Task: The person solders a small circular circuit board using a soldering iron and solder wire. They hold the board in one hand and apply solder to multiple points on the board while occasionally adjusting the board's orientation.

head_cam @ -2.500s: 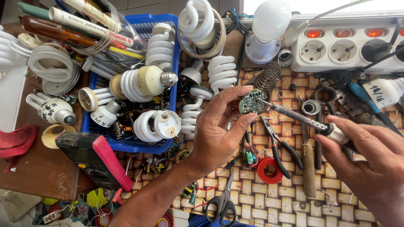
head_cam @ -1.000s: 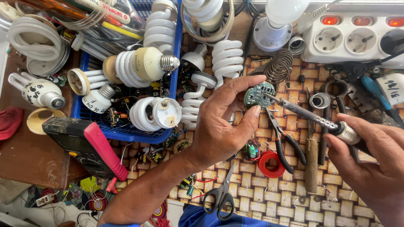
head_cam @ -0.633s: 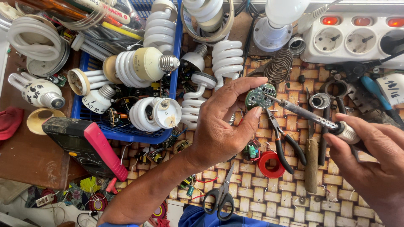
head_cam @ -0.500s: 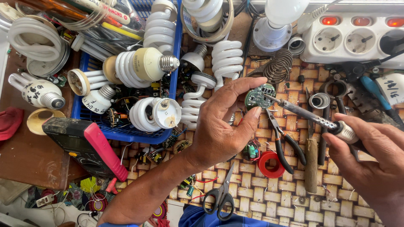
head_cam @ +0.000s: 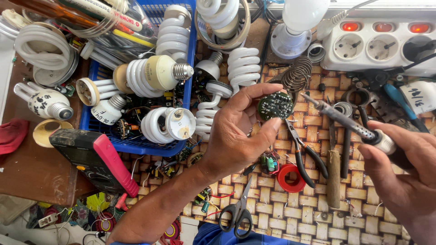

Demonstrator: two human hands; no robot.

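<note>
1. Blue basket (head_cam: pixel 136 146) of spiral lamps sits at the left of the woven mat (head_cam: pixel 290 213).
2. Left hand (head_cam: pixel 238 131) pinches round green circuit board (head_cam: pixel 275 105) between thumb and fingers, above the mat.
3. Right hand (head_cam: pixel 406 181) is clamped on soldering iron (head_cam: pixel 345 121), tip just beside the board, not touching.

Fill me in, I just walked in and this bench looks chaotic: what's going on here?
A person is working over a woven mat crowded with tools. The left hand pinches a small round green circuit board by its edge. The right hand holds a soldering iron, its tip close beside the board but not touching it. Pliers, scissors and a red tape roll lie below; spiral lamps fill a blue basket at left.
</note>
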